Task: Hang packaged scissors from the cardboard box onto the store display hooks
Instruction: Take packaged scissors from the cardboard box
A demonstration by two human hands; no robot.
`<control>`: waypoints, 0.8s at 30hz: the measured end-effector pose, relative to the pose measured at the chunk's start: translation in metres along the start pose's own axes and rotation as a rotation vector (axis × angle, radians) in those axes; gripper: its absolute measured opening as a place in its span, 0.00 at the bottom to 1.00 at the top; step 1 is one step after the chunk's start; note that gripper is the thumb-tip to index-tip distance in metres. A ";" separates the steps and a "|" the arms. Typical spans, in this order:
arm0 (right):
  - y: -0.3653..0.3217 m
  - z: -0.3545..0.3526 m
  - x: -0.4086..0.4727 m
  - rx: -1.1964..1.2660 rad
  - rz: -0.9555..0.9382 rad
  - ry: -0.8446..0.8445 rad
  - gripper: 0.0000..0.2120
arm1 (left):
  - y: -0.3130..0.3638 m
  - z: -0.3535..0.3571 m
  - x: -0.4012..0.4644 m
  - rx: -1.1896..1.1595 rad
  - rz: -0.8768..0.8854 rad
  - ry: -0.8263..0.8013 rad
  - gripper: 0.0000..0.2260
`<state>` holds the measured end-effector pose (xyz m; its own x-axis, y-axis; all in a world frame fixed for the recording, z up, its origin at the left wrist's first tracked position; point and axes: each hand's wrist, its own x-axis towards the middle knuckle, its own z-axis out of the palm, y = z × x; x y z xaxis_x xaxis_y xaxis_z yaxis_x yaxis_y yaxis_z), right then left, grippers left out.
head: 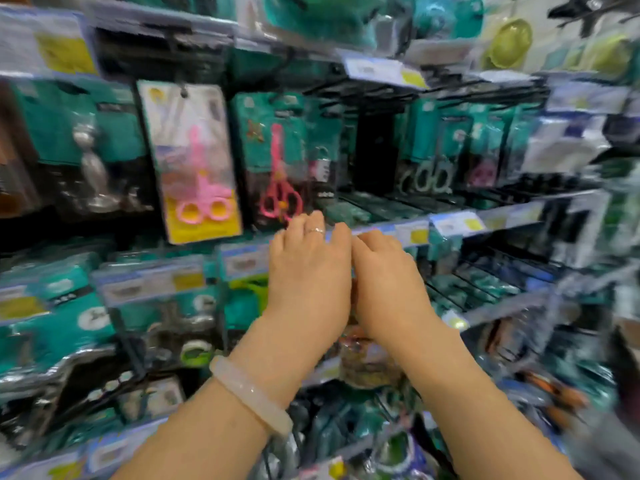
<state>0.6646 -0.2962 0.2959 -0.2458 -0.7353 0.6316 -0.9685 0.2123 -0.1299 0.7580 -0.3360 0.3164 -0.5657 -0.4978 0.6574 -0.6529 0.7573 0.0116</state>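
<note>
Scissors (278,174), pink, hang in teal packaging.

glossy clear plastic blister over pink plastic scissors (204,188) on printed card. shiny silvery metal tool (90,168) in teal pack. thin black metal wire display hooks (388,88). smooth translucent pale bangle (251,393). glossy paper price labels (381,69).
</note>
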 end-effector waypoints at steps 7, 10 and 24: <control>0.114 -0.012 -0.108 -0.192 0.332 -0.393 0.18 | 0.121 0.073 -0.037 0.017 0.189 -0.468 0.19; 0.160 -0.009 -0.157 -0.209 0.464 -0.534 0.21 | 0.176 0.104 -0.059 0.011 0.273 -0.607 0.19; 0.326 -0.034 -0.381 -0.163 0.856 -0.741 0.19 | 0.397 0.200 -0.163 -0.034 0.528 -0.925 0.19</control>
<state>0.4436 0.0754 0.0391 -0.8371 -0.4964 -0.2299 -0.4689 0.8676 -0.1656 0.4900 -0.0385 0.0631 -0.9450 -0.2193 -0.2427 -0.2064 0.9754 -0.0776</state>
